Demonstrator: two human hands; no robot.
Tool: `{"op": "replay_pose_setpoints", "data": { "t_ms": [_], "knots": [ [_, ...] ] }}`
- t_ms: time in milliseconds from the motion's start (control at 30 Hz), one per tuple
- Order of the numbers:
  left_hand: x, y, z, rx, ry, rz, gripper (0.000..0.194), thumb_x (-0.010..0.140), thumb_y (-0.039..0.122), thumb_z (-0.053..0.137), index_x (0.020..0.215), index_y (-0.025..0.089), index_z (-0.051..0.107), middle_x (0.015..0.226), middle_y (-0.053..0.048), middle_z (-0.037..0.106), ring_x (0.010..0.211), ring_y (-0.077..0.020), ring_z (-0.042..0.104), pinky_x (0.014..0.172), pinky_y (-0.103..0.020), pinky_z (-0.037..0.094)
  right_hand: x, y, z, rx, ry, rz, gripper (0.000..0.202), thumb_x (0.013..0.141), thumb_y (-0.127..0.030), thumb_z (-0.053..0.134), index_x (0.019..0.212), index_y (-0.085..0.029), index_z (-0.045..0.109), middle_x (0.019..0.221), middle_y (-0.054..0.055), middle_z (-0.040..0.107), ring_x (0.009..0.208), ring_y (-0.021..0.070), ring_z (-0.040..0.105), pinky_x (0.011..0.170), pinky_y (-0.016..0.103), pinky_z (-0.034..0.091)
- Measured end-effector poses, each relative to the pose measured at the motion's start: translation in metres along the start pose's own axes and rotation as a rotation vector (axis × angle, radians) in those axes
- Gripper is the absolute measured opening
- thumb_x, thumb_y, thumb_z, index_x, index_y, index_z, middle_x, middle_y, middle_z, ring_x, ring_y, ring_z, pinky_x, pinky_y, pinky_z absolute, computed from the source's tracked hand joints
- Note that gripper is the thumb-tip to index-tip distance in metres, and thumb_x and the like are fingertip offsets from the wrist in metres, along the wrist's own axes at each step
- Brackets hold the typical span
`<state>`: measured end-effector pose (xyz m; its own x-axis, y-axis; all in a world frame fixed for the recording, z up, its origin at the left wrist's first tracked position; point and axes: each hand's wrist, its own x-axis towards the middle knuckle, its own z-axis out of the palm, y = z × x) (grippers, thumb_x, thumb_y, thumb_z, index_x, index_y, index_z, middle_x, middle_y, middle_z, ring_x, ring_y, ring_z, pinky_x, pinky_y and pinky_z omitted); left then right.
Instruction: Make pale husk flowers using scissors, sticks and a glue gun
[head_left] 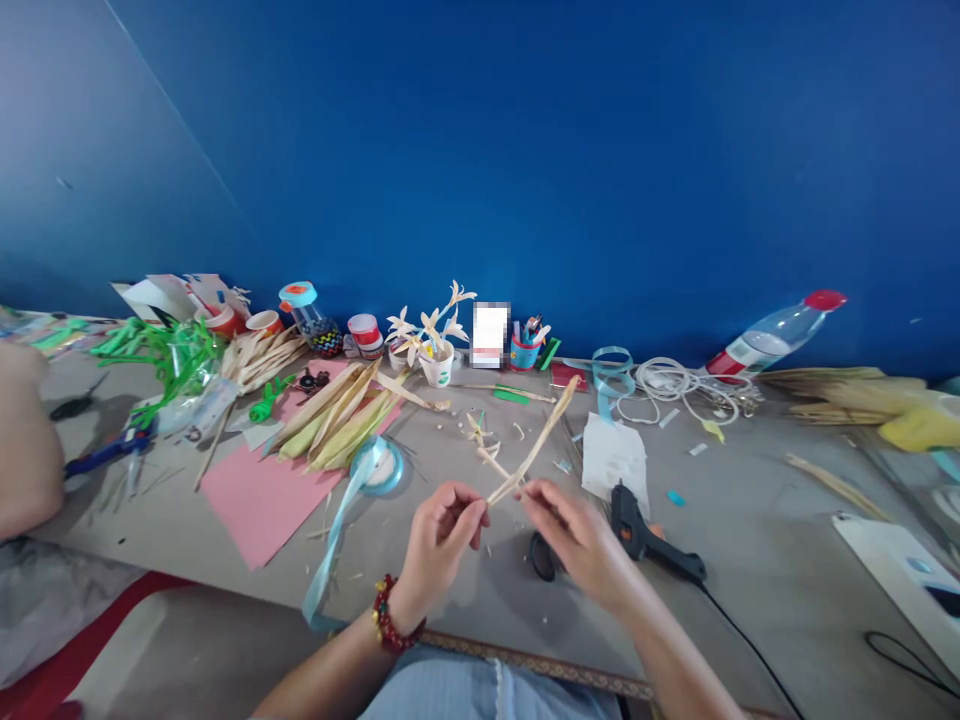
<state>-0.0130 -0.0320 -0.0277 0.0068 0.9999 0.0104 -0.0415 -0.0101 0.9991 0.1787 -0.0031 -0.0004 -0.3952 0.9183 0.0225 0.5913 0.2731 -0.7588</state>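
Observation:
My left hand [444, 535], a beaded bracelet at its wrist, pinches the lower end of a long pale corn husk strip [546, 432]. That strip slants up and to the right above the table. My right hand [566, 530] has its fingertips closed at the same strip, close to the left fingers. A thinner pale stem [493, 463] crosses the strip there, with a small husk flower [480, 432] at its upper end; which fingers hold the stem I cannot tell. Below my right hand lies a black loop [542, 556], perhaps a scissors handle, partly covered.
A black glue gun [637, 530] with a cord lies right of my right hand. To the left are blue ribbon [390, 465], corn husks [334, 415] and pink paper [251, 500]. Husk flowers stand in a white cup [439, 370] behind. Another person's arm [26, 445] rests far left.

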Motion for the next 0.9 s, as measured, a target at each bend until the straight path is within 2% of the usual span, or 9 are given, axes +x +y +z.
{"op": "replay_pose_setpoints", "data": {
  "t_ms": [67,167,300,433,600,700,900],
  "knots": [
    [-0.002,0.002,0.003,0.077,-0.02,0.022,0.02,0.092,0.031,0.056,0.08,0.015,0.059,0.068,0.0,0.061,0.054,-0.0088,0.053,0.053,-0.02,0.043,-0.012,-0.009,0.015,0.15,-0.039,0.023,0.035,0.101,-0.043,0.036,0.086,-0.02,0.056,0.075,0.001,0.063,0.065,0.0158,0.058,0.058,0.023,0.041],
    [-0.006,0.005,0.006,0.219,-0.059,0.09,0.016,0.092,0.027,0.055,0.082,0.016,0.061,0.071,-0.001,0.063,0.058,-0.0106,0.056,0.055,-0.02,0.045,-0.018,-0.014,0.027,0.207,-0.056,0.072,0.04,0.1,-0.048,0.038,0.087,-0.019,0.061,0.079,0.004,0.066,0.071,0.018,0.06,0.064,0.024,0.042],
    [-0.011,0.008,0.005,0.322,-0.072,0.177,0.014,0.093,0.022,0.052,0.084,0.017,0.061,0.075,-0.003,0.065,0.066,-0.0127,0.061,0.063,-0.022,0.048,-0.017,-0.011,0.029,0.275,-0.082,0.071,0.042,0.1,-0.047,0.036,0.078,-0.019,0.059,0.073,0.003,0.063,0.068,0.0181,0.057,0.063,0.025,0.04],
    [-0.013,0.008,0.004,0.281,-0.068,0.15,0.018,0.095,0.026,0.051,0.083,0.017,0.06,0.075,-0.003,0.063,0.065,-0.0125,0.059,0.062,-0.022,0.048,-0.016,-0.011,0.028,0.463,-0.113,0.071,0.042,0.1,-0.048,0.038,0.071,-0.02,0.053,0.068,0.0,0.053,0.063,0.0149,0.046,0.059,0.024,0.036],
    [-0.013,0.005,0.004,0.241,-0.099,0.136,0.016,0.095,0.028,0.051,0.087,0.017,0.059,0.077,-0.003,0.063,0.063,-0.0119,0.058,0.06,-0.022,0.048,-0.016,-0.015,0.034,0.769,-0.134,0.221,0.049,0.091,-0.059,0.049,0.063,-0.019,0.051,0.058,-0.003,0.04,0.051,0.0102,0.031,0.045,0.024,0.022],
    [-0.014,0.004,0.002,0.288,-0.122,0.176,0.014,0.095,0.027,0.052,0.088,0.017,0.059,0.078,-0.003,0.063,0.063,-0.0115,0.058,0.062,-0.022,0.048,-0.018,-0.015,0.038,0.974,-0.208,0.339,0.053,0.086,-0.063,0.052,0.057,-0.019,0.046,0.049,-0.008,0.03,0.043,0.0068,0.019,0.041,0.024,0.011],
    [-0.015,0.007,-0.005,0.428,-0.15,0.274,0.011,0.095,0.022,0.052,0.089,0.018,0.059,0.079,-0.004,0.065,0.07,-0.0136,0.059,0.069,-0.024,0.046,-0.022,-0.01,0.043,1.219,-0.336,0.421,0.055,0.082,-0.064,0.057,0.053,-0.02,0.039,0.043,-0.011,0.026,0.039,0.0043,0.011,0.038,0.023,0.004]
  ]
}}
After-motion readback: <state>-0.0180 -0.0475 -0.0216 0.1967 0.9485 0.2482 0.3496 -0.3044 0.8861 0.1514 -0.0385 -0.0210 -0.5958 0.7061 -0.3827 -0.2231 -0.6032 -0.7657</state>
